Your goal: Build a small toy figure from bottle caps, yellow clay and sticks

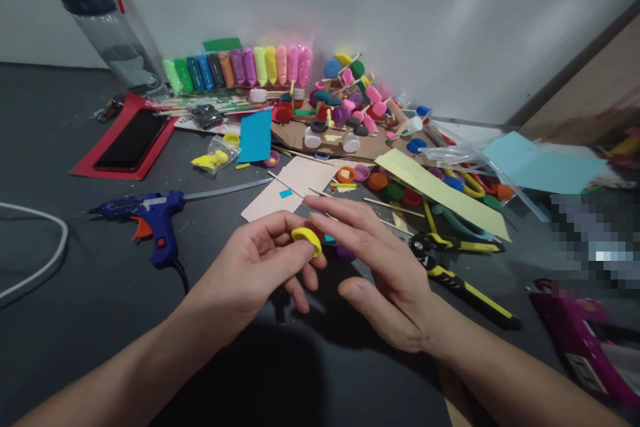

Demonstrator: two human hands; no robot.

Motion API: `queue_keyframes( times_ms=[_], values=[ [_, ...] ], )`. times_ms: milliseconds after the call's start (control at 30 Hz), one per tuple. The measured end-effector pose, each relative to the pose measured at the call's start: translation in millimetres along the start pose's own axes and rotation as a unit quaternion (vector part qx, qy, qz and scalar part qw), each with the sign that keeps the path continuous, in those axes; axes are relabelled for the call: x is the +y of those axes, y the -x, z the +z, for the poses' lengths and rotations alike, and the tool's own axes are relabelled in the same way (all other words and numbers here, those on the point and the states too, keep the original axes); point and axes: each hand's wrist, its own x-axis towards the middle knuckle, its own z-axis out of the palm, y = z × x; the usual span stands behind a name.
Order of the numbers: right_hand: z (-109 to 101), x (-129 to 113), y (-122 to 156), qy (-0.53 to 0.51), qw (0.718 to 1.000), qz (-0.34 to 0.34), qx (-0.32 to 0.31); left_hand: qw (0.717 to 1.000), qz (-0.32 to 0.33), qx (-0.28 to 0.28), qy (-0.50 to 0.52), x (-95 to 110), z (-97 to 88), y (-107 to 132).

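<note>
A small flattened piece of yellow modelling clay [307, 236] is pinched between the thumb and fingers of my left hand [270, 250]. My right hand [383, 267] is beside it, fingers stretched out and thumb apart, with nothing seen in its grasp. Its fingertips reach close to the clay; whether they touch cannot be made out. An opened clear bag with more yellow clay [210, 160] lies beyond my left hand. Under and behind the hands are a pale pink sheet [273, 203] and thin wooden sticks [287, 185]. A purple thing [346, 251] is mostly hidden behind my right fingers.
At left lie a blue glue gun [163, 213], a phone [131, 140] and a water bottle [113, 40]. Wire strippers [470, 287] and a yellow sheet [443, 190] are at right. Clay packets [237, 69] and a pile of colourful caps [350, 103] line the back wall.
</note>
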Motion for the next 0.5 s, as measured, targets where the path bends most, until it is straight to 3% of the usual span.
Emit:
queue_keyframes(
  times_ms=[300,500],
  values=[
    [-3.0,-0.8,-2.4,0.002,1.000,-0.007,-0.001,0.994,0.022,-0.007,-0.108,2.3,2.1,3.4],
    [-5.7,-0.5,-3.5,0.005,1.000,-0.001,0.005,0.989,0.001,-0.012,-0.145,2.6,1.8,5.4]
  ],
)
